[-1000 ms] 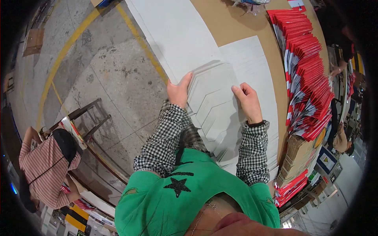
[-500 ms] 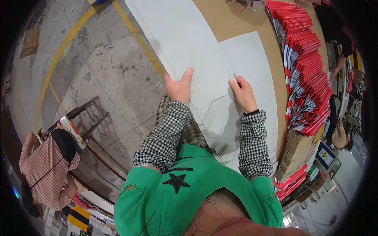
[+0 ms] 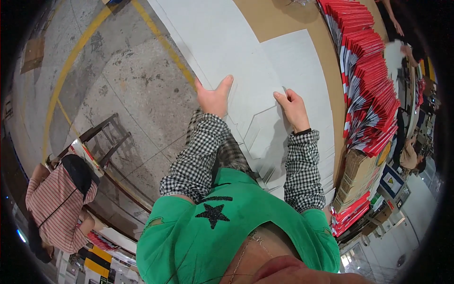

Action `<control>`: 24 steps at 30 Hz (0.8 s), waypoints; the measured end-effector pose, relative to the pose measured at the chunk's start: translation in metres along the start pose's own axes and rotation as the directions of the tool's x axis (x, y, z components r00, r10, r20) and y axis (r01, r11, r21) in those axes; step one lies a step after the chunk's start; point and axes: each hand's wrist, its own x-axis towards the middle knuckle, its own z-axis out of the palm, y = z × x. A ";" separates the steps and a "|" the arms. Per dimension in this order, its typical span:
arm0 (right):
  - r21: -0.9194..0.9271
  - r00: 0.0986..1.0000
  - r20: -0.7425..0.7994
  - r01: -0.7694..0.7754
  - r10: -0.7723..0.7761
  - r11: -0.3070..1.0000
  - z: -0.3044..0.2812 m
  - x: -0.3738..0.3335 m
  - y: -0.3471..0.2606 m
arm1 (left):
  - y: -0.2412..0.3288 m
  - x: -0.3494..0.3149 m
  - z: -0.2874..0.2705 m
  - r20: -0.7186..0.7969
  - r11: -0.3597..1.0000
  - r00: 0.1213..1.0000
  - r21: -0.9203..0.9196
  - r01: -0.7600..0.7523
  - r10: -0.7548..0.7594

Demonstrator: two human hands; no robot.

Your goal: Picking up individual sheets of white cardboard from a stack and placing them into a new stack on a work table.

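On brown surface point(image 3: 272, 21) beside concrete floor point(image 3: 137, 85): white sheets point(image 3: 257, 94), angular-lined, between left hand point(image 3: 213, 100) and right hand point(image 3: 295, 110).
Spreads the left wide at the floor-side edge; bunches the right narrow over the opposite side, with no telling whether pinching a sheet. Might skew or buckle the white sheets by pushing unevenly, or slip layers floorward by drifting too far left.

Bright middle; soft shadows; edges bent; 4 corners black.
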 end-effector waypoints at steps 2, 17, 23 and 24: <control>0.024 1.000 0.011 -0.009 0.009 1.000 0.003 -0.006 -0.009 | -0.003 0.002 -0.002 -0.008 1.000 1.000 0.025 -0.009 0.009; -0.003 0.999 -0.007 0.044 -0.044 0.999 0.003 -0.003 -0.005 | -0.017 0.005 0.000 0.027 1.000 1.000 -0.002 0.014 -0.014; 0.066 0.999 -0.004 0.045 -0.045 0.997 0.006 -0.004 -0.011 | -0.024 0.009 -0.002 0.027 1.000 1.000 -0.017 -0.007 0.007; 0.077 0.999 0.013 0.030 -0.031 0.997 0.005 -0.005 -0.012 | -0.023 0.009 -0.002 0.035 0.999 0.999 -0.040 -0.027 0.028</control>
